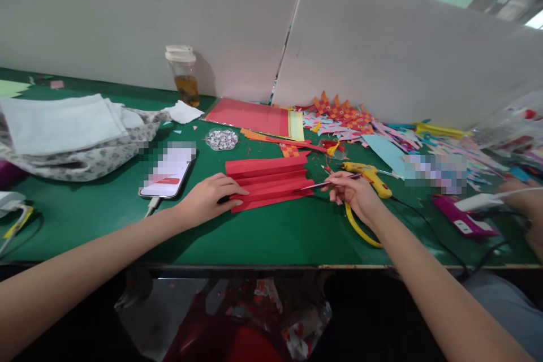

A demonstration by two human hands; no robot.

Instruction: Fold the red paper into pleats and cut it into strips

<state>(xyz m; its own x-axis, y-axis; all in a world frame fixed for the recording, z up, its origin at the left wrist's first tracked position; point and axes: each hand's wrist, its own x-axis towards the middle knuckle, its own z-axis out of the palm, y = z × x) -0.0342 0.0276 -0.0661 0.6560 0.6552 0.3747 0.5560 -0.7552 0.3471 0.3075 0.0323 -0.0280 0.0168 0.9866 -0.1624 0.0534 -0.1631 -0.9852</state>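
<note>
A red sheet of paper (271, 181), folded into accordion pleats, lies on the green table (271, 237). My left hand (210, 197) presses down on its left end, fingers curled over the paper's edge. My right hand (354, 192) pinches a thin pen-like tool (322, 184) whose tip touches the paper's right edge. Under that wrist runs a yellow scissors handle (358, 227). A yellow glue gun (368, 175) lies just behind my right hand.
A phone (167, 172) lies left of the paper, with a dish of beads (221, 139) behind it. Red and yellow sheets (258, 117), woven paper pieces (339, 110) and scraps crowd the back right. A cloth bag (72, 136) sits left. Another person's hand (520, 192) rests at the right.
</note>
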